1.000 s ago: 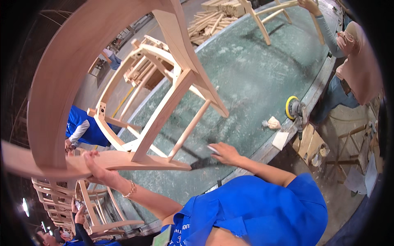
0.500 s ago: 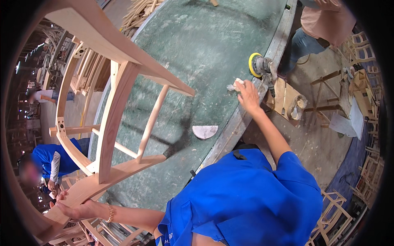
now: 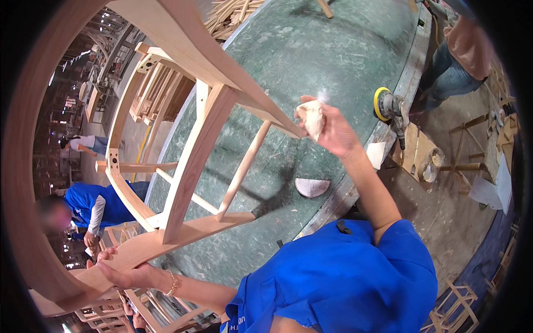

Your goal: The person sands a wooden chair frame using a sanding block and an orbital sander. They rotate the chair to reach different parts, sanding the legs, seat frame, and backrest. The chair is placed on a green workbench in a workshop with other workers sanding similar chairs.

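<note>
Chair frame (image 3: 183, 166) (bare wood) | left hand (image 3: 119, 269) clamped on its rail | right hand (image 3: 333, 130) closed around pale cloth (image 3: 311, 117)

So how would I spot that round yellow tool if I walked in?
Find the big green worktable, then follow its right-hand edge. The sander lies there on its side, beyond the raised right hand. Its bright yellow disc sets it apart from the pale wood around it.

No packages, labels, signs or screens visible.
</note>
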`<action>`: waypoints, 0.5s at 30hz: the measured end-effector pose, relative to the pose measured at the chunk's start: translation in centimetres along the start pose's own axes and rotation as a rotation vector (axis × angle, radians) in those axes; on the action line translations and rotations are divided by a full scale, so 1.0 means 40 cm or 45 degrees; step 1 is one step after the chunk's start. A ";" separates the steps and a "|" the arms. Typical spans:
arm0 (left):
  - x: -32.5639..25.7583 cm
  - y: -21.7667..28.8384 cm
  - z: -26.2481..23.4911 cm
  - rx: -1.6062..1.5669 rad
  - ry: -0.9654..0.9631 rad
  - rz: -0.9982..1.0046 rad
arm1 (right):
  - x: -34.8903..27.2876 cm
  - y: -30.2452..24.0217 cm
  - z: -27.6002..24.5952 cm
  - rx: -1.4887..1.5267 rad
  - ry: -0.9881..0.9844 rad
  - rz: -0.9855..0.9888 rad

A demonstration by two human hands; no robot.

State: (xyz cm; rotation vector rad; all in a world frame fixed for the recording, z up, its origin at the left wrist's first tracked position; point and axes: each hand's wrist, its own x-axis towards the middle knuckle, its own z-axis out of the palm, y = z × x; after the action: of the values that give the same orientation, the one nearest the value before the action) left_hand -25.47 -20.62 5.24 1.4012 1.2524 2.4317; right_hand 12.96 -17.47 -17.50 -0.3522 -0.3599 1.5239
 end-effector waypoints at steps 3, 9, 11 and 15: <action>-0.015 0.025 0.027 0.038 0.031 0.072 | 0.036 0.045 0.079 -0.247 -0.161 -0.097; -0.004 0.003 0.010 0.046 0.028 -0.033 | 0.036 0.064 0.183 -0.621 -0.044 -0.236; -0.004 0.017 0.016 0.047 0.043 -0.012 | 0.040 0.074 0.193 -0.672 0.012 -0.319; -0.009 0.006 0.018 0.052 0.055 0.023 | 0.042 0.090 0.206 -0.544 0.042 -0.466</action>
State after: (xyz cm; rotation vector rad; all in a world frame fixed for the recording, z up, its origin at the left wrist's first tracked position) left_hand -24.65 -20.50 5.35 1.3830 1.3122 2.4744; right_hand 6.12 -15.73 -11.66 -0.6101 -0.6878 1.0748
